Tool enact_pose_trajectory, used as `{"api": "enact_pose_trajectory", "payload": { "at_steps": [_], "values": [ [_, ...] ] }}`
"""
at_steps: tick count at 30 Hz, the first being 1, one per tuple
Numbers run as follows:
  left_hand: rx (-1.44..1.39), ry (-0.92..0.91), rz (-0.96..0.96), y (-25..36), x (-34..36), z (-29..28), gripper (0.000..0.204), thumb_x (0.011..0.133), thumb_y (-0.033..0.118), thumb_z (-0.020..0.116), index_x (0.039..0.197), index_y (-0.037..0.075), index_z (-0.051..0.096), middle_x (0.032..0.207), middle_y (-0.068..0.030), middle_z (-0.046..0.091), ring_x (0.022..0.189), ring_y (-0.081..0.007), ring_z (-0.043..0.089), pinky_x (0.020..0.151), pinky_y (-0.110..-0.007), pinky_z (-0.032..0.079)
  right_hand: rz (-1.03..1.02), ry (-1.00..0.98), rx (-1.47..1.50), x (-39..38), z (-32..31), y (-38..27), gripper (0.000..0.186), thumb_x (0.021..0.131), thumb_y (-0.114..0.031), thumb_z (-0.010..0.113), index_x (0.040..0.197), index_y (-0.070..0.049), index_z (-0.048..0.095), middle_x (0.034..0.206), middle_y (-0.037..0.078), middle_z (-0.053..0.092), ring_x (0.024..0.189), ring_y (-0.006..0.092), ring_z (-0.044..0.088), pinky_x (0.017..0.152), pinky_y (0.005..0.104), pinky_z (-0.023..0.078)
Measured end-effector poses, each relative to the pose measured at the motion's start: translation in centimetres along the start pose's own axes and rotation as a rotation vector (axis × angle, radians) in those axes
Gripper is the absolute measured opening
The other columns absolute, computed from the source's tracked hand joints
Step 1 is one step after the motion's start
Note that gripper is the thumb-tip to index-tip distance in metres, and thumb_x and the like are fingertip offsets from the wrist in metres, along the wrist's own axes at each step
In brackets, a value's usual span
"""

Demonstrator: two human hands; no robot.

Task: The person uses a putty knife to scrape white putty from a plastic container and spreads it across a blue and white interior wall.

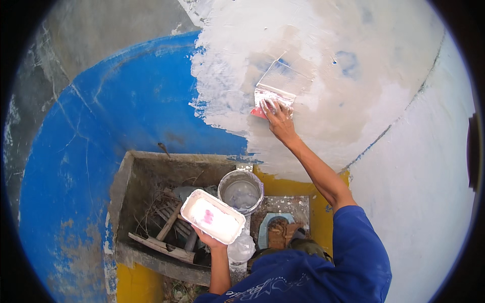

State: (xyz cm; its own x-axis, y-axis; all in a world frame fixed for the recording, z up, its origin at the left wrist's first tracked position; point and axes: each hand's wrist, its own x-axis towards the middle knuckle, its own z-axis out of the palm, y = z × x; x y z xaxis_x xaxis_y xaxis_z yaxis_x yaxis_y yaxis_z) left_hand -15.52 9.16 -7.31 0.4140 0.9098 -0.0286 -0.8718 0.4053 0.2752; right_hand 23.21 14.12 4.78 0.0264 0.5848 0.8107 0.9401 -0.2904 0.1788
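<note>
My right hand [281, 122] is closed on a wide putty knife [274, 95] with a white-smeared blade and a red corner. Its blade lies against the wall [323, 86], where a band of wet white putty ends at its upper edge. Patches of blue show through the thin coat just above. Down by the basin, my left hand [211, 240] grips a pale rectangular tub [185, 208] from below. White putty [222, 225] with a pink smear fills much of it. My left fingers are mostly hidden under the tub.
A concrete basin [120, 202] holds sticks, broken wood [166, 247] and dry debris. At its right side stands a round bucket [241, 191] with greyish contents, near a clear plastic bag [241, 247]. Blue paint [131, 101] covers the wall to the left; yellow paint [323, 217] shows lower down.
</note>
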Motion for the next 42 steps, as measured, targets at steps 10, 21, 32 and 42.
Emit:
{"api": "enact_pose_trajectory", "payload": {
  "at_steps": [10, 21, 32, 42],
  "values": [
    [-0.005, 0.108, 0.015, 0.9, -0.1, -0.6, 0.064, 0.097, 0.057, 0.031, 0.144, 0.014, 0.035, 0.139, -0.0096, 0.047, 0.122, -0.0319, 0.052, 0.099, -0.051, 0.046, 0.027, 0.379, 0.1, 4.7, -11.0, 5.7, 0.065, 0.061, 0.01, 0.055, 0.123, -0.008, 0.063, 0.124, 0.01, 0.058, 0.116, 0.0316, 0.049, 0.099, 0.0427, 0.035],
    [0.016, 0.09, 0.0, 0.6, 0.0, -0.4, 0.062, 0.097, 0.055, 0.032, 0.143, 0.014, 0.036, 0.139, -0.0093, 0.047, 0.121, -0.0315, 0.052, 0.099, -0.05, 0.046, 0.022, -0.068, 0.23, -5.7, -0.9, -2.3, 0.071, 0.061, 0.008, 0.059, 0.128, -0.016, 0.059, 0.131, 0.005, 0.053, 0.117, 0.0306, 0.047, 0.097, 0.0443, 0.033],
    [0.002, 0.049, 0.039, 1.6, -0.6, -0.7, 0.062, 0.098, 0.056, 0.03, 0.144, 0.014, 0.036, 0.14, -0.0093, 0.046, 0.123, -0.0325, 0.051, 0.1, -0.051, 0.045, 0.091, 0.293, 0.102, 10.9, -10.3, 2.6, 0.067, 0.061, 0.013, 0.053, 0.123, -0.009, 0.062, 0.124, 0.008, 0.056, 0.119, 0.0323, 0.045, 0.097, 0.0428, 0.032],
    [0.021, 0.096, 0.062, 2.4, -0.8, -1.9, 0.065, 0.096, 0.06, 0.033, 0.144, 0.015, 0.037, 0.139, -0.0086, 0.048, 0.12, -0.0325, 0.053, 0.099, -0.052, 0.045, 0.086, 0.323, 0.045, 6.4, -6.7, -0.6, 0.064, 0.066, 0.005, 0.059, 0.127, -0.016, 0.06, 0.124, 0.005, 0.052, 0.112, 0.0259, 0.047, 0.088, 0.046, 0.032]
  ]
}}
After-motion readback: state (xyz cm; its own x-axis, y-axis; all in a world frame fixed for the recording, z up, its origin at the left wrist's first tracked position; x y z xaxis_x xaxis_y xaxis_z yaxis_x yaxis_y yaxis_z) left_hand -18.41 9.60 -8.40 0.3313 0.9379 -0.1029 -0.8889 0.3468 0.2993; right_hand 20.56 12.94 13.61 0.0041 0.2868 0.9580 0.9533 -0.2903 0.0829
